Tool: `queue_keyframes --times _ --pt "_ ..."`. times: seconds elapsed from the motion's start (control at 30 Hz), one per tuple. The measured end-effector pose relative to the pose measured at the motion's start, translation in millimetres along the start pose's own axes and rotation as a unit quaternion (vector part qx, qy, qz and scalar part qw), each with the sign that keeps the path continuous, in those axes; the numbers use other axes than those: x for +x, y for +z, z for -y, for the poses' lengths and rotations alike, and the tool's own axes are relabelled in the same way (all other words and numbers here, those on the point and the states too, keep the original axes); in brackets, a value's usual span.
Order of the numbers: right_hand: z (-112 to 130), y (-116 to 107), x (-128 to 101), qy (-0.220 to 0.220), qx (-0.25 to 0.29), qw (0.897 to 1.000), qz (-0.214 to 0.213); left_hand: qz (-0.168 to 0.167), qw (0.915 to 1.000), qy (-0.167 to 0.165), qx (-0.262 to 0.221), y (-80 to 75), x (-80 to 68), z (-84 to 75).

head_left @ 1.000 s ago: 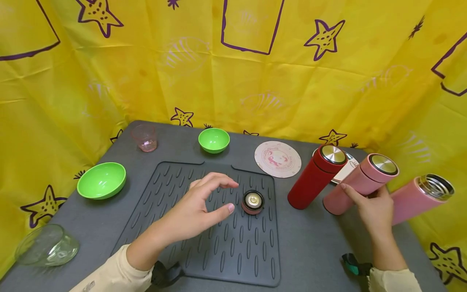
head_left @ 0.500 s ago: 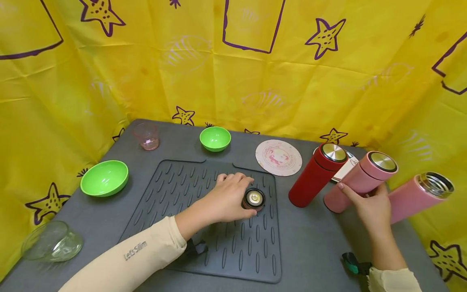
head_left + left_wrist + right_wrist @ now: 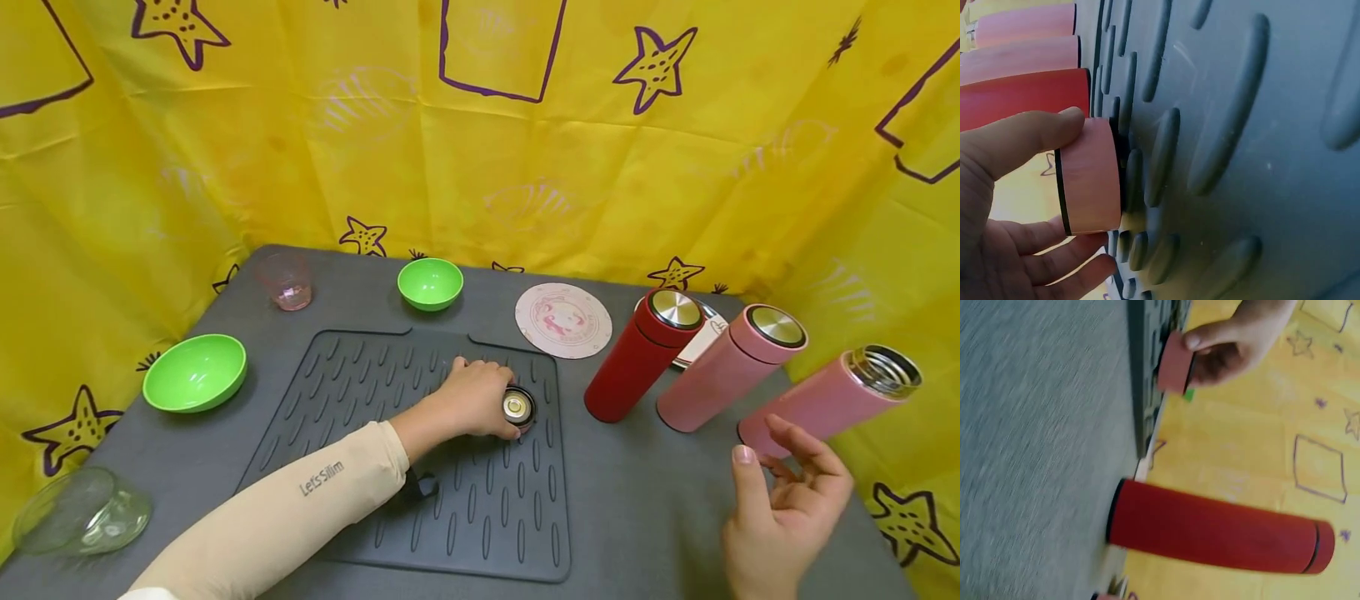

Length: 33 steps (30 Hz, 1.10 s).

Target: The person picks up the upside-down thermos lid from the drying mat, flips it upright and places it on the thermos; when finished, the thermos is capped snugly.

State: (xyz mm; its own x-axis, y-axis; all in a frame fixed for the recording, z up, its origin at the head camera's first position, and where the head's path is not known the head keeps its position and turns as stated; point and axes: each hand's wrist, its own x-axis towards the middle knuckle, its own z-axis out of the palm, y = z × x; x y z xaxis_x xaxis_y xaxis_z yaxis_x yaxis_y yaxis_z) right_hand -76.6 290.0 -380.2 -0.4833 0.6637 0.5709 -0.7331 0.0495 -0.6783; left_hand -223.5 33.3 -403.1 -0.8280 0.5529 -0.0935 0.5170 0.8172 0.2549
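My left hand (image 3: 478,398) holds a pink flask lid (image 3: 518,406) on the ribbed grey mat (image 3: 420,500). The lid sits with its metal underside facing up. In the left wrist view, the thumb presses one side of the lid (image 3: 1090,178) and the fingers lie along the opposite side. My right hand (image 3: 787,512) hovers apart from the flasks with its fingers loosely bent and holds nothing. Nearest to it stands a pink flask without a lid (image 3: 813,404), its steel mouth showing. Left of that are a closed pink flask (image 3: 720,379) and a closed red flask (image 3: 633,367), both upright.
Behind the mat are a small green bowl (image 3: 430,285) and a round pink-printed disc (image 3: 562,321). A larger green bowl (image 3: 195,375), a pink glass (image 3: 288,283) and a clear greenish glass (image 3: 82,517) stand left. A plate (image 3: 705,337) lies partly hidden behind the flasks.
My left hand has moved right and taken hold of the lid. The right hand has let go of the closed pink flask and drawn back toward me.
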Motion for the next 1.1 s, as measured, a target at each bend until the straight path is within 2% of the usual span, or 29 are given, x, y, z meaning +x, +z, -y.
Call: queue_keyframes --times 0.13,0.23,0.3,0.37,0.43,0.47,0.53,0.57,0.63,0.67,0.7,0.73,0.8,0.93,1.03,1.1 --pt "1 8 -8 -0.015 0.049 0.997 0.049 -0.005 0.9998 0.003 -0.020 1.6 0.9 2.9" --pt "-4 16 -14 -0.011 0.074 0.991 0.106 -0.029 0.9987 0.017 -0.038 -1.5 -3.2 5.7" --pt "-6 22 -17 0.003 0.055 0.986 0.155 -0.054 0.9967 0.033 -0.050 -8.8 -9.6 5.4" --pt "-8 29 -19 0.030 -0.009 0.977 0.209 -0.080 0.9934 0.054 -0.062 -18.4 -18.6 3.0" --pt "-9 38 -22 0.064 -0.101 0.956 0.268 -0.104 0.9895 0.078 -0.063 -29.0 -29.7 -1.9" --pt "-9 43 -22 0.085 -0.150 0.939 0.297 -0.116 0.9870 0.092 -0.062 -33.4 -35.5 -4.6" --pt "-10 54 -24 0.133 -0.229 0.897 0.354 -0.142 0.9805 0.123 -0.057 -40.5 -46.4 -10.2" --pt "-10 59 -25 0.160 -0.253 0.877 0.376 -0.158 0.9763 0.138 -0.053 -42.9 -51.4 -12.8" --pt "-12 69 -28 0.209 -0.276 0.845 0.407 -0.187 0.9668 0.167 -0.047 -46.7 -60.4 -17.1" --pt "-13 73 -29 0.228 -0.279 0.834 0.417 -0.202 0.9616 0.181 -0.045 -47.9 -64.1 -18.4" --pt "-14 77 -31 0.243 -0.277 0.829 0.421 -0.214 0.9568 0.192 -0.044 -49.0 -67.7 -19.6" --pt "-15 81 -33 0.258 -0.271 0.827 0.420 -0.226 0.9521 0.201 -0.042 -49.7 -70.6 -20.3" --pt "-16 87 -37 0.266 -0.257 0.830 0.418 -0.248 0.9435 0.216 -0.040 -50.3 -75.2 -20.9" --pt "-17 95 -42 0.233 -0.231 0.847 0.418 -0.282 0.9300 0.232 -0.042 -50.1 -81.3 -19.1" --pt "-17 99 -44 0.191 -0.223 0.859 0.419 -0.287 0.9278 0.232 -0.051 -51.8 -85.2 -16.7" --pt "-16 102 -44 0.160 -0.223 0.868 0.415 -0.273 0.9331 0.223 -0.072 -55.0 -88.9 -15.0"
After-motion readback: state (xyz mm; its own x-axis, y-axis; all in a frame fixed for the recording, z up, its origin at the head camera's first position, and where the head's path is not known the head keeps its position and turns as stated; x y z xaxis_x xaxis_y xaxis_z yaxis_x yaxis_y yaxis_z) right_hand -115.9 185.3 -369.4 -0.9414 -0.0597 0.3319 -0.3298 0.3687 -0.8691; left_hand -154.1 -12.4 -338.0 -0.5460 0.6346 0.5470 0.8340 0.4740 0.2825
